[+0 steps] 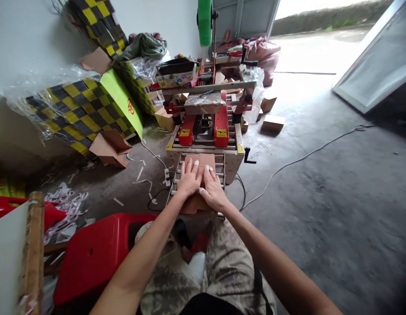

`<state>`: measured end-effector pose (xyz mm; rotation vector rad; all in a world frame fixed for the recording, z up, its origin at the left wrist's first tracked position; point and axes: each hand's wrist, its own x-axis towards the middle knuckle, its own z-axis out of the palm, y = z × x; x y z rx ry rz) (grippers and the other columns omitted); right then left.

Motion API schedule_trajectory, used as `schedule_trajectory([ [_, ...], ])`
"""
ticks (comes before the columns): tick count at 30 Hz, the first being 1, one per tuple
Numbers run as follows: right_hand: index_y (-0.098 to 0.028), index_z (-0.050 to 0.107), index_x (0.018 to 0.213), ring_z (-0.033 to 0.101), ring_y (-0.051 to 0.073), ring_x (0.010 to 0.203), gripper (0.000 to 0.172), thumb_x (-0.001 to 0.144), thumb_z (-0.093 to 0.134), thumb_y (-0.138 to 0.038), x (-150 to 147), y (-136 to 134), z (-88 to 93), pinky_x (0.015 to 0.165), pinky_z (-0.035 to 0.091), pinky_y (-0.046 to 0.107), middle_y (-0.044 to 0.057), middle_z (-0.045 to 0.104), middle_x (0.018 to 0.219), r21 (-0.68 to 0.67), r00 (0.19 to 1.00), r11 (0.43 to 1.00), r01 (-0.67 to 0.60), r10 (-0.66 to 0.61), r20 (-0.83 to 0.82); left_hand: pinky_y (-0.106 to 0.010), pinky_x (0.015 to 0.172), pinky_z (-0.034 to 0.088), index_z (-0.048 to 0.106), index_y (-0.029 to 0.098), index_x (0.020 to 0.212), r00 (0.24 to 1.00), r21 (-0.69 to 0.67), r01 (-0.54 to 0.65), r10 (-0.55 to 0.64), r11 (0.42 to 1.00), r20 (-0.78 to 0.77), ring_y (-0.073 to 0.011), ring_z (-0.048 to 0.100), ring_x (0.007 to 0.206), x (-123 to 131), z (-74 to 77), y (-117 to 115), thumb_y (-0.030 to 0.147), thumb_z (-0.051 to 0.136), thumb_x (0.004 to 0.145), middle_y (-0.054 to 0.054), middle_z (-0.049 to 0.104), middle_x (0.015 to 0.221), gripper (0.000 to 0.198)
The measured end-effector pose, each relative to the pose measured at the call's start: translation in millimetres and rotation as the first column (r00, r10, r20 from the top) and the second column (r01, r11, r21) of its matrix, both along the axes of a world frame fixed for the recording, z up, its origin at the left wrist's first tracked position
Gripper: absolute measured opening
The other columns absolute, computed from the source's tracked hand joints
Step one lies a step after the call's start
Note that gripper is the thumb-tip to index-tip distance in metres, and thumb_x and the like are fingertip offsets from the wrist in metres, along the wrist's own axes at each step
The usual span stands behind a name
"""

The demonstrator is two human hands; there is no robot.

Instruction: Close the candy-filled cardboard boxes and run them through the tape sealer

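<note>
A brown cardboard box lies on the metal roller conveyor in front of me. My left hand rests flat on its top with the fingers spread. Beside it my right hand also presses on the cardboard, fingers stretched forward and thumb out to the left. White wraps cover several of my fingertips. Just beyond the box stands a carton sealing machine with two red side belts and yellow warning labels. Much of the box is hidden under my hands.
A red plastic stool stands close on my left. Yellow-and-black checkered stacks line the wall. An open carton and paper strips lie on the floor. A cable runs across the floor at right, and a crank handle sticks out from the machine.
</note>
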<state>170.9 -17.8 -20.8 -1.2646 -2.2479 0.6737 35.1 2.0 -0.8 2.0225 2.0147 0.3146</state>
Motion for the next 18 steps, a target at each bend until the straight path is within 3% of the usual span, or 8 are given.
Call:
schedule_trajectory([
  [3, -0.004, 0.001, 0.147, -0.002, 0.027, 0.139, 0.081, 0.081, 0.037, -0.036, 8.1, 7.2, -2.4, 0.111, 0.006, 0.053, 0.015, 0.003, 0.152, -0.130, 0.986, 0.989, -0.064, 0.043, -0.159, -0.048, 0.110, 0.025, 0.024, 0.026, 0.145, 0.997, 0.002, -0.059, 0.059, 0.998, -0.052, -0.0309, 0.003, 0.141, 8.5, 2.3, -4.9, 0.058, 0.030, 0.089, -0.002, 0.010, 0.155, 0.065],
  [6, -0.004, -0.001, 0.146, -0.004, 0.027, 0.139, 0.083, 0.084, 0.035, -0.044, 12.0, -0.9, 0.4, 0.112, 0.008, 0.052, 0.016, 0.000, 0.152, -0.158, 0.972, 0.986, -0.060, 0.021, -0.235, -0.050, 0.107, 0.029, 0.024, 0.026, 0.145, 0.993, 0.010, -0.078, 0.078, 0.997, -0.090, -0.0315, 0.001, 0.141, 13.2, 4.5, -9.1, 0.060, 0.028, 0.089, -0.002, 0.009, 0.155, 0.066],
  [9, -0.004, 0.005, 0.146, -0.002, 0.032, 0.139, 0.094, 0.079, 0.047, -0.053, 10.4, -27.5, 5.1, 0.109, 0.010, 0.057, 0.021, 0.004, 0.151, -0.016, 0.996, 0.998, -0.065, 0.064, -0.067, -0.054, 0.105, 0.030, 0.022, 0.027, 0.146, 0.994, -0.012, -0.074, 0.072, 0.997, -0.085, -0.0324, -0.001, 0.141, 13.9, 5.3, -9.7, 0.054, 0.028, 0.091, -0.002, 0.007, 0.155, 0.061],
  [12, -0.004, 0.006, 0.146, 0.004, 0.036, 0.138, 0.108, 0.066, 0.067, -0.043, 5.9, -55.5, 7.2, 0.108, 0.007, 0.060, 0.022, 0.010, 0.149, 0.173, 0.985, 0.980, -0.094, 0.066, 0.161, -0.055, 0.106, 0.028, 0.024, 0.027, 0.145, 0.998, -0.036, -0.059, 0.059, 0.998, -0.026, -0.0335, -0.003, 0.141, 9.9, 3.2, -6.6, 0.051, 0.031, 0.092, -0.002, 0.006, 0.155, 0.059],
  [15, -0.003, 0.009, 0.146, 0.010, 0.033, 0.138, 0.100, 0.066, 0.066, -0.024, 2.8, -63.9, 6.7, 0.109, 0.006, 0.058, 0.021, 0.019, 0.148, 0.268, 0.970, 0.959, -0.095, 0.029, 0.240, -0.057, 0.107, 0.023, 0.029, 0.027, 0.143, 0.998, -0.055, -0.043, 0.045, 0.998, 0.047, -0.0323, -0.005, 0.141, 2.7, -2.4, -0.2, 0.047, 0.035, 0.091, -0.003, 0.006, 0.155, 0.056],
  [18, -0.003, 0.011, 0.146, 0.014, 0.031, 0.137, 0.091, 0.071, 0.060, -0.021, 3.3, -48.4, 4.3, 0.109, 0.007, 0.059, 0.020, 0.025, 0.147, 0.295, 0.961, 0.944, -0.148, 0.068, 0.267, -0.060, 0.108, 0.018, 0.034, 0.025, 0.140, 0.986, -0.042, -0.036, 0.043, 0.998, 0.164, -0.0322, -0.006, 0.141, -2.8, -8.9, 18.0, 0.042, 0.038, 0.091, -0.005, 0.008, 0.155, 0.052],
])
